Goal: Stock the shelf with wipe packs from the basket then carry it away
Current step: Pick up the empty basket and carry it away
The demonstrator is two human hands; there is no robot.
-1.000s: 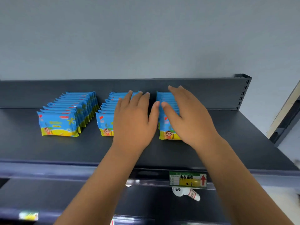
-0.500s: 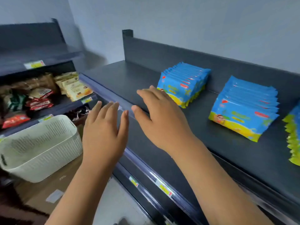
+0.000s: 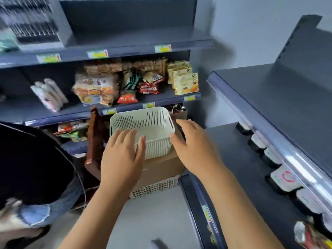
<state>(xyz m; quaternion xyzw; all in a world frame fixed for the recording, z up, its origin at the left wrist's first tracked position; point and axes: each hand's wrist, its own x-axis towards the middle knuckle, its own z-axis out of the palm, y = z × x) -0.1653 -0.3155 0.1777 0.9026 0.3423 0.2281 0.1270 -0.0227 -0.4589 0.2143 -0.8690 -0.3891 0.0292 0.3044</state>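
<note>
Cardboard box under basket; open hands flank; snack shelf behind.

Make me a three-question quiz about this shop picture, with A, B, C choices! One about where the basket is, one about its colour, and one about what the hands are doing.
1. Where does the basket sit?
A. On a cardboard box
B. On the top shelf
C. On the floor

2. What colour is the basket?
A. Bright red
B. Pale cream-white
C. Black

3. What are the hands doing?
A. Both are open, reaching toward the basket
B. Both are closed around wipe packs
C. One is lifting the basket up high

Answers:
1. A, the basket rests on the brown cardboard box in front of the snack shelves.
2. B, its slotted walls are pale cream-white.
3. A, the left hand and right hand have spread fingers on either side of the basket, holding nothing; the basket looks empty.
</note>
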